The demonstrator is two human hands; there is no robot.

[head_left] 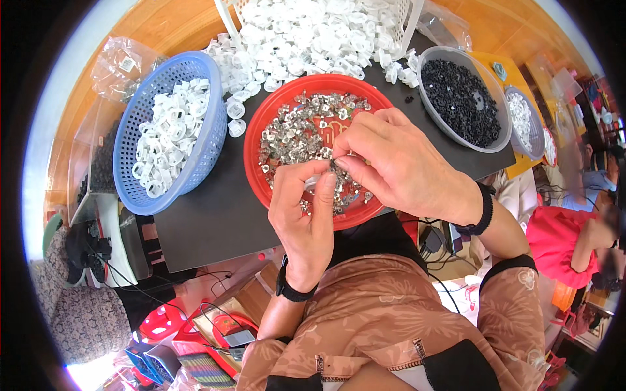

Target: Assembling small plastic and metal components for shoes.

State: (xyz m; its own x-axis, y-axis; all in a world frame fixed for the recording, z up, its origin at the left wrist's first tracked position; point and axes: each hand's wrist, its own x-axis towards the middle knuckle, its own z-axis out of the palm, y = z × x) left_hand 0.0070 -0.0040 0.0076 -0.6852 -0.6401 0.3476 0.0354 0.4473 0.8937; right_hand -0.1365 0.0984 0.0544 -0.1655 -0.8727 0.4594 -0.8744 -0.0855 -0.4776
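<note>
Over a round red tray (253, 146) my two hands meet, fingertips almost touching. Between thumb and fingers of my left hand (301, 225) is a small white plastic part (312, 183). The thumb and forefinger of my right hand (407, 169) are pinched together right beside it; what they hold is too small and covered to name. Many small silvery metal pieces (287, 137) lie spread in the tray beneath both hands.
White plastic parts fill a blue basket (212, 146) at the left and lie heaped (306, 42) at the back. A clear tub (502, 140) of small black pieces stands right, near a smaller bowl (540, 140) of white pieces. Another person (564, 241) sits at the far right.
</note>
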